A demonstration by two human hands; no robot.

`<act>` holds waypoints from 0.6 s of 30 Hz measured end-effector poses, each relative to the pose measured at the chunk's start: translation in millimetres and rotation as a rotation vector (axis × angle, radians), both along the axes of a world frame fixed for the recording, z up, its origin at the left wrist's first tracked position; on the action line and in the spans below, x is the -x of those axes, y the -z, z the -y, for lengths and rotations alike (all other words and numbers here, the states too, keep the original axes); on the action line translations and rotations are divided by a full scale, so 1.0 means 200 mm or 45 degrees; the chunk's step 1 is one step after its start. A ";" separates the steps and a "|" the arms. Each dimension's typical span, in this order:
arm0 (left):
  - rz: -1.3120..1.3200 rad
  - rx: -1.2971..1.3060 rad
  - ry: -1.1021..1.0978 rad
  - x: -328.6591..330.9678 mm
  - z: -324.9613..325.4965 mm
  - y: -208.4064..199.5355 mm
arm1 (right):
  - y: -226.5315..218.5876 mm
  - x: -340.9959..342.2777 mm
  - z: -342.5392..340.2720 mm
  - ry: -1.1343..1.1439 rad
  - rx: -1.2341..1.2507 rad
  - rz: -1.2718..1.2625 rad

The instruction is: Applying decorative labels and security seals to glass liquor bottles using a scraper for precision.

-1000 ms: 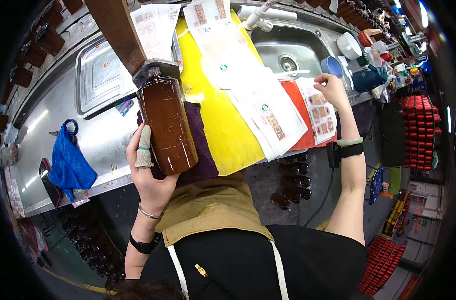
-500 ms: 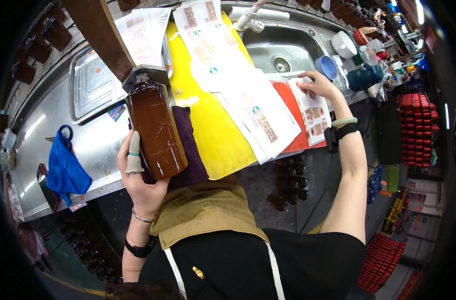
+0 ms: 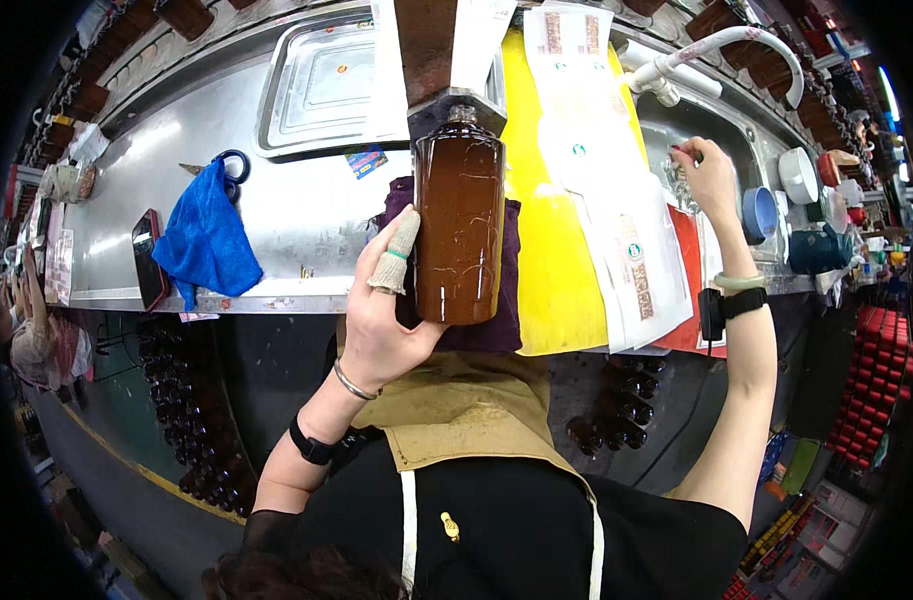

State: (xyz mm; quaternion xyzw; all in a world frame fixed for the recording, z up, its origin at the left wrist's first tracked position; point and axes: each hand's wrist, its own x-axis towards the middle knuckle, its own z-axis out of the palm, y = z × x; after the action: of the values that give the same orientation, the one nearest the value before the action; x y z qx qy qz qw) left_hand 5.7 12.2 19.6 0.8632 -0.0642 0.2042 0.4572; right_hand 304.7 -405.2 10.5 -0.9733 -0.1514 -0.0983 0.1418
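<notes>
A large brown glass bottle [image 3: 460, 230] lies on a dark purple cloth [image 3: 512, 240], its neck against a dark wooden block [image 3: 457, 108]. My left hand [image 3: 387, 320] grips the bottle's left side and base; one finger wears a knitted finger cot [image 3: 393, 258]. Over the near part of the steel sink [image 3: 722, 120] is my right hand [image 3: 712, 180], thumb and forefinger pinched together. Whatever is between those fingertips, if anything, is too small to make out. Below that wrist a red sheet [image 3: 685, 245] and part of a white label sheet [image 3: 713, 262] show.
White printed label sheets [image 3: 617, 200] lie over a yellow mat [image 3: 562, 270]. Left of the bottle are a blue cloth [image 3: 209, 240], scissors [image 3: 235, 165], a phone [image 3: 149, 258] and a metal tray [image 3: 327, 90]. A faucet [image 3: 717, 45] arches over the sink, beside a blue bowl [image 3: 759, 212].
My right hand has lifted off the white label sheet and moved forward over the sink. My left hand stays on the bottle. The whole view has swung left, so everything appears shifted right.
</notes>
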 end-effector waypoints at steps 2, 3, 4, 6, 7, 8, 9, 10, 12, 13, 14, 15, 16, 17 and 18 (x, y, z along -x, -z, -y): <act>-0.029 0.061 0.048 -0.01 -0.01 0.01 | -0.21 0.17 -0.25 -0.131 -0.164 0.111; -0.047 0.083 0.056 -0.01 -0.01 0.01 | -0.30 0.26 -0.38 -0.188 -0.232 0.127; -0.060 0.109 0.080 -0.02 0.00 0.03 | -0.37 0.36 -0.47 -0.261 -0.272 0.189; -0.138 0.124 0.121 -0.01 -0.03 0.06 | -0.47 0.51 -0.65 -0.344 -0.380 0.131; -0.157 0.132 0.150 -0.02 -0.05 0.05 | -0.52 0.59 -0.73 -0.381 -0.432 0.107; -0.176 0.140 0.178 -0.02 -0.06 0.02 | -0.57 0.65 -0.81 -0.445 -0.517 0.070; -0.195 0.150 0.204 -0.02 -0.07 0.00 | -0.61 0.70 -0.87 -0.511 -0.599 0.032; -0.179 0.109 0.240 -0.02 -0.08 -0.02 | -0.64 0.76 -0.92 -0.505 -0.754 -0.086; -0.206 0.253 0.264 -0.06 -0.12 -0.01 | -0.68 0.81 -1.01 -0.583 -0.979 -0.326; -0.218 0.324 0.276 -0.08 -0.13 -0.01 | -0.69 0.81 -1.04 -0.604 -1.023 -0.402; -0.213 0.672 0.283 -0.11 -0.10 0.00 | -0.69 0.81 -1.07 -0.583 -0.891 -0.484; -0.257 0.700 0.323 -0.13 -0.11 -0.01 | -0.68 0.80 -1.11 -0.562 -0.759 -0.564; -0.228 0.846 0.302 -0.16 -0.09 -0.02 | -0.64 0.80 -1.16 -0.558 -0.959 -0.753; -0.204 0.988 0.280 -0.19 -0.06 -0.03 | -0.60 0.78 -1.20 -0.539 -0.896 -0.701; -0.307 1.085 0.272 -0.21 -0.04 -0.04 | -0.54 0.75 -1.22 -0.522 -0.874 -0.686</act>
State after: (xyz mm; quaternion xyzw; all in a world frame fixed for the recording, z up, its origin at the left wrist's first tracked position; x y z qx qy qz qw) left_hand 48.4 20.4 28.0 0.6043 -0.0094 0.0620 0.7943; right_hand 154.3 -160.6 118.5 -0.8112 -0.2569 0.1429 0.5054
